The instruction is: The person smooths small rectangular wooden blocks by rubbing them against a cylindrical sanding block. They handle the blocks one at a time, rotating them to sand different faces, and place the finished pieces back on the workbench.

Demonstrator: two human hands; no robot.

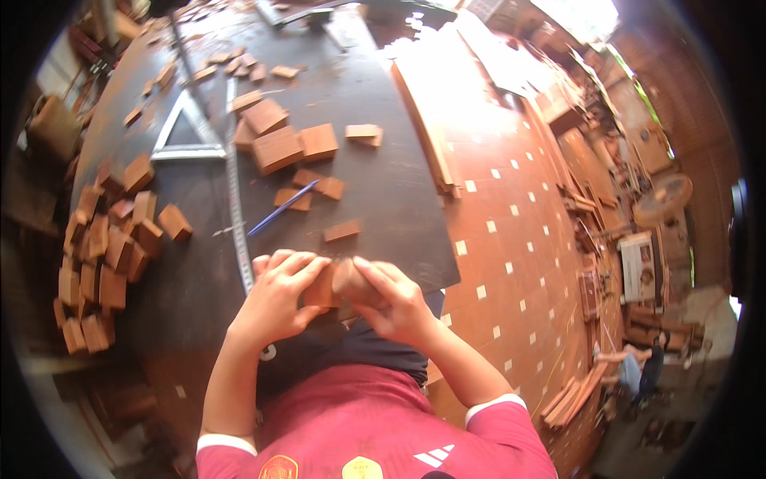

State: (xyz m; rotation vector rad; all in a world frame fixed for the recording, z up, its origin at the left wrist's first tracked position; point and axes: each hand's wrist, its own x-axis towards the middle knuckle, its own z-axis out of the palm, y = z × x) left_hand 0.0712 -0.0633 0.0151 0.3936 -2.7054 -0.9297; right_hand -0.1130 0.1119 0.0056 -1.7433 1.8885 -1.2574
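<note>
Fingers clamp a reddish block (321,289) in your left hand (279,291), a browner block (349,281) in your right hand (396,302); apparently you're matching them, so next likely needs level alignment.

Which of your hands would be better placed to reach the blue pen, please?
Probably the left hand: though gripping a wooden block, it sits nearer the blue pen than the right hand does.

A: Block (321,289) in left hand (279,289)?
B: Left edge hidden by the fingers (309,272). Piece (349,282) in right hand (396,300): blurred, partly covered.
A: Tape measure (234,191)?
B: Markings too small to read.
A: Shirt (343,415)?
B: Cut off by lower edge.
A: Distant person (649,372)?
B: Tiny, blurred; action unclear.
</note>
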